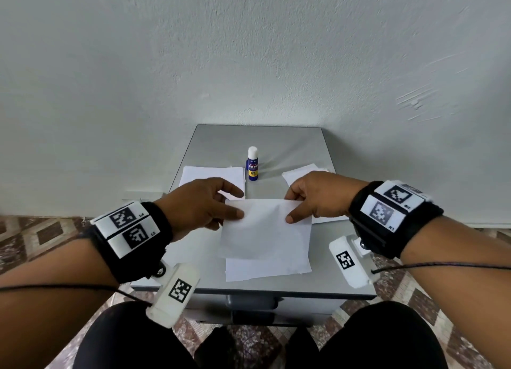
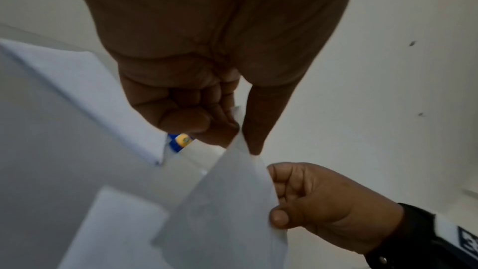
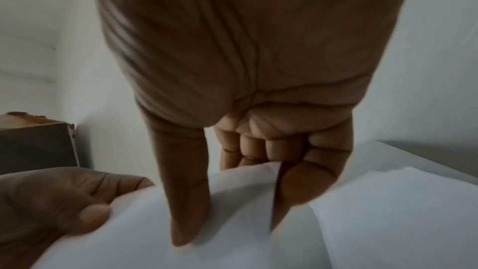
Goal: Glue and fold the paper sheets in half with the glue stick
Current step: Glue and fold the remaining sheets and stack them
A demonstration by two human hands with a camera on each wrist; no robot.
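Head view, centre of frame: paper sheet [image 1: 265,230] lifted at its far edge and brought back over itself toward the bottom of the frame, near half flat on the grey table [image 1: 326,153]. Left hand [image 1: 201,202] pinching the sheet's upper left corner, thumb on top, fingers curled beneath. Right hand [image 1: 315,197] pinching the upper right corner the same way. Held by both corners, probably so the moving edge stays square to the edge below and lands evenly. Judged mid-fold, crease not yet pressed.

Left wrist view, mid-frame: thumb and curled fingers [image 2: 196,118] closed on the paper's edge, confirming the pinch. Right wrist view: thumb laid on the sheet, fingers [image 3: 271,146] curled behind it.

Glue stick [image 1: 252,164] upright, capped, centre of the head frame, just above the fold, likely parked clear of the fold yet within reach. Paper stack [image 1: 213,176] left of the stick; more sheets [image 1: 301,175] at right, partly hidden by the right hand.
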